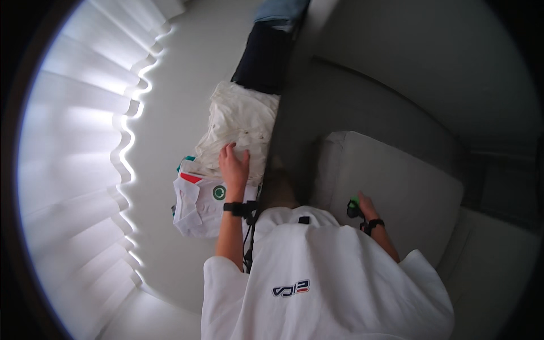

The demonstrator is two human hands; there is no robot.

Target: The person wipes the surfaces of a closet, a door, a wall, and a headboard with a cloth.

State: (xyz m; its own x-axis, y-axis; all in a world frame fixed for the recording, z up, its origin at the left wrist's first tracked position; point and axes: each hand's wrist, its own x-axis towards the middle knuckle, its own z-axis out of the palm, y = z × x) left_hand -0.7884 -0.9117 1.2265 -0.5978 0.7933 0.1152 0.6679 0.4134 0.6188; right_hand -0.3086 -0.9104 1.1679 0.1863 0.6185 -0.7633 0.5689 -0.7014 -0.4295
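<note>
My left hand (233, 165) is over the lower part of a rumpled white garment (242, 116), its fingers apart and holding nothing. Whether the fingertips press on the cloth or hover just above it, I cannot tell. Under my left wrist lies a folded white collared shirt (195, 208) with a red patch and a round green emblem. Off to the right, my right hand (367, 207) is closed around a small black and green object (354, 207), whose kind is too small and dark to make out. Both wrists wear black straps.
Beyond the white garment are folded dark clothes (263, 56) and a folded light blue garment (280, 11). A pale ledge (170, 85) runs along a white curtain (79, 124) on the left. A grey cushioned seat (396, 170) stands at the right, beside a dark floor gap.
</note>
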